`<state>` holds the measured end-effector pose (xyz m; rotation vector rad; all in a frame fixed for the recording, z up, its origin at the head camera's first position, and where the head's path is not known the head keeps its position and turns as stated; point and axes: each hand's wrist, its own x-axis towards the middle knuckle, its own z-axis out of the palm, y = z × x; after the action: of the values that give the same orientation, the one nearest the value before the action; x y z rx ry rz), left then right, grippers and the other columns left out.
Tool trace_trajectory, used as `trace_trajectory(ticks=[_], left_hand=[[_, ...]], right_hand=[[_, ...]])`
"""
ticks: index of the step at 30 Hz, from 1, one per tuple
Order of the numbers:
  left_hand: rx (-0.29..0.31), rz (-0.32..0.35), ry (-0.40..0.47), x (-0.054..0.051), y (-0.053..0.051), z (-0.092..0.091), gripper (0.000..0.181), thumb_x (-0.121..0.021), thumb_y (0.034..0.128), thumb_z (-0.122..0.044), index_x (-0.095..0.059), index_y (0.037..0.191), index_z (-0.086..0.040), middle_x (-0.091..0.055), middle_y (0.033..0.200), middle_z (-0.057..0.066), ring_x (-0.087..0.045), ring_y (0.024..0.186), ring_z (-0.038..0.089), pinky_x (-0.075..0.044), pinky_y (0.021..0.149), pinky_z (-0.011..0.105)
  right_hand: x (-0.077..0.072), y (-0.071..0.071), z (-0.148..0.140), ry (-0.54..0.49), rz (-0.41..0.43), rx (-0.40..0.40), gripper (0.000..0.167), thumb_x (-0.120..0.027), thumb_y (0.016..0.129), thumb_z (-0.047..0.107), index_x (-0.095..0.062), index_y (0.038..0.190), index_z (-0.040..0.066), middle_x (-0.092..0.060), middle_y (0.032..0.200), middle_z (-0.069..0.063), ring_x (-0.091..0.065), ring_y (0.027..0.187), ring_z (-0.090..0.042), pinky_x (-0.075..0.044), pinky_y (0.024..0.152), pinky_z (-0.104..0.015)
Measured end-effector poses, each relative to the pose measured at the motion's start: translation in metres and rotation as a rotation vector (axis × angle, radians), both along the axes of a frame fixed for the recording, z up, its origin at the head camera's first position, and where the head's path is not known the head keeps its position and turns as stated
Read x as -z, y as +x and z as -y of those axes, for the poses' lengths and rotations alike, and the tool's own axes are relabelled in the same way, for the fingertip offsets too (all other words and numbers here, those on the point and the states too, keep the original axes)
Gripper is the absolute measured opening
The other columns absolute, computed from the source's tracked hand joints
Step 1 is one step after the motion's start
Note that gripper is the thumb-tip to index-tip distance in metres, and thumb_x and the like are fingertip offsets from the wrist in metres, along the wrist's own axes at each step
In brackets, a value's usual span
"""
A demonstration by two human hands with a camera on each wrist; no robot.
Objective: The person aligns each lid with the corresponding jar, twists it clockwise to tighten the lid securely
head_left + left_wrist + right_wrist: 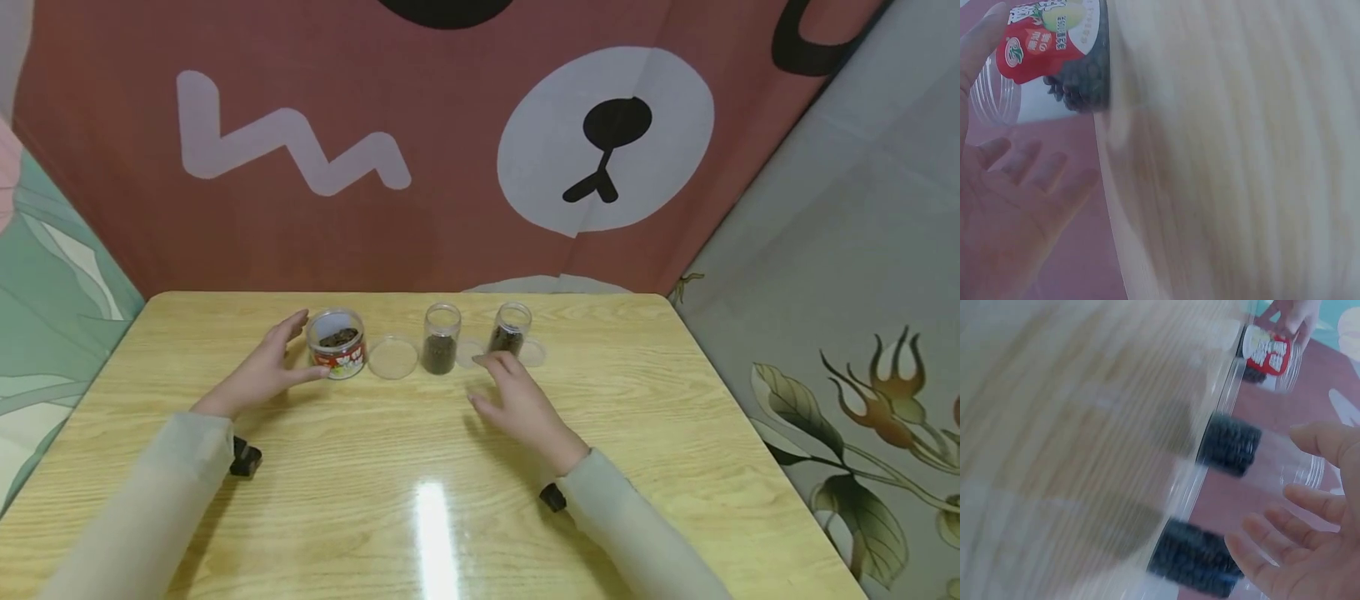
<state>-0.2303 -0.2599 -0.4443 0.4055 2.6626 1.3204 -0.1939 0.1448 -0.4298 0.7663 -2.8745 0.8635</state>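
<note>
A wide clear jar with a red label (339, 360), partly filled with dark pieces, stands open at the left. My left hand (262, 371) is spread around its left side, thumb near the front; whether it touches cannot be told. Two narrower clear jars hold dark contents: a middle jar (440, 353) and a right jar (507, 337), both uncovered. My right hand (521, 408) is in front of the right jar, fingers loosely bent and holding nothing. In the right wrist view its fingers (1260, 544) appear beside the jars' upper parts.
A large clear lid (393, 357) lies between the wide jar and the middle jar. Smaller clear lids lie flat by the right jar, one lid (533, 352) on its right. The wooden table (360, 500) ends at a red patterned cloth (450, 233) behind.
</note>
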Motion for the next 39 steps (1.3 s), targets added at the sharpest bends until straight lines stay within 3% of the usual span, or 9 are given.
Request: trace_trajectory(ticks=[14,25,30,39], left_hand=[[0.019,0.100,0.097,0.000,-0.006,-0.009,0.114,-0.076,0.0940,-0.027,0.013,0.160,-0.001,-0.003,0.163,0.034,-0.015,0.146,0.057,-0.023,0.114,0.072],[0.017,0.115,0.115,0.001,-0.007,-0.011,0.111,-0.075,0.0946,-0.026,0.011,0.160,-0.001,0.002,0.164,0.031,-0.019,0.145,0.057,-0.024,0.115,0.069],[0.008,0.110,0.120,0.001,-0.009,-0.010,0.110,-0.075,0.0944,-0.027,0.008,0.161,-0.002,-0.002,0.164,0.032,-0.021,0.145,0.056,-0.025,0.116,0.066],[-0.016,0.112,0.154,0.003,-0.010,-0.011,0.108,-0.076,0.0936,-0.030,0.002,0.162,-0.002,-0.014,0.162,0.032,-0.023,0.146,0.052,-0.027,0.118,0.061]], right_hand=[[0.001,-0.003,0.051,0.062,0.006,-0.111,0.062,-0.071,0.097,0.025,-0.046,0.150,0.005,-0.048,0.149,-0.013,-0.053,0.132,-0.027,-0.047,0.110,-0.038],[-0.002,-0.006,0.080,0.143,-0.018,-0.124,0.064,-0.069,0.098,0.026,-0.043,0.152,0.003,-0.045,0.152,-0.015,-0.051,0.134,-0.028,-0.046,0.110,-0.036],[-0.004,-0.008,0.089,0.194,-0.039,-0.125,0.068,-0.070,0.098,0.027,-0.041,0.153,0.001,-0.043,0.153,-0.017,-0.050,0.135,-0.030,-0.046,0.110,-0.036],[-0.007,-0.013,0.105,0.265,0.001,-0.122,0.068,-0.066,0.100,0.028,-0.036,0.156,0.003,-0.037,0.159,-0.016,-0.045,0.140,-0.031,-0.043,0.113,-0.037]])
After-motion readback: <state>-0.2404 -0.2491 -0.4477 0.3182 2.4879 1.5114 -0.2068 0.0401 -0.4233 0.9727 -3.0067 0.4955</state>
